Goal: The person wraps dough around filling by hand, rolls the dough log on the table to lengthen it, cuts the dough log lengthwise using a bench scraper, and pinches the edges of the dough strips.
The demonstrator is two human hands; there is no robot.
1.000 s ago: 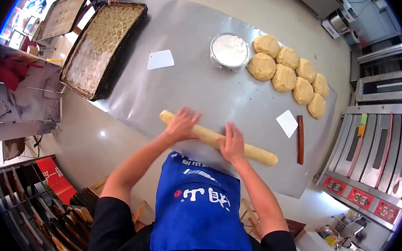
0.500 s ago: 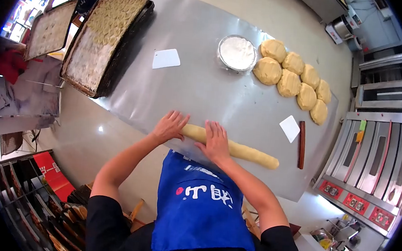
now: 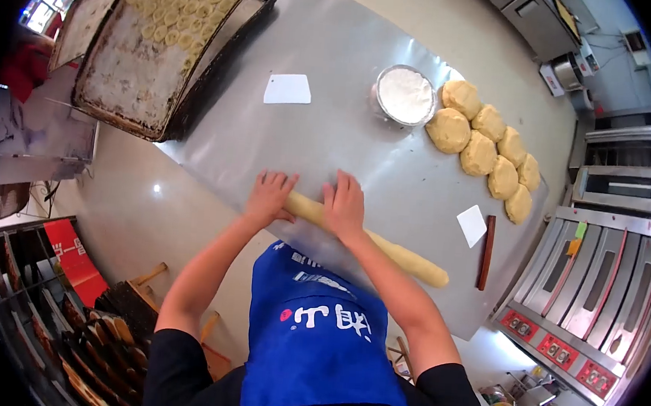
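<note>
A long roll of pale dough lies slantwise near the front edge of the metal table. My left hand rests over its left end, fingers spread. Further right along the roll, my right hand lies on top with its fingers apart and the thumb off to the side. Neither hand is wrapped round the dough. Beyond my hands are a white scraper and a bowl of white flour. Several dough lumps sit in two rows at the right.
A second white scraper and a reddish-brown stick lie at the right. Stacked dark trays with small ring-shaped pieces occupy the left end, the top one tilted. Ovens stand beyond the table's right side, a tray rack at lower left.
Both hands first slid left along the roll, then my right hand stayed on it. The top tray has lifted and shifted against the stack. The view has turned a little.
</note>
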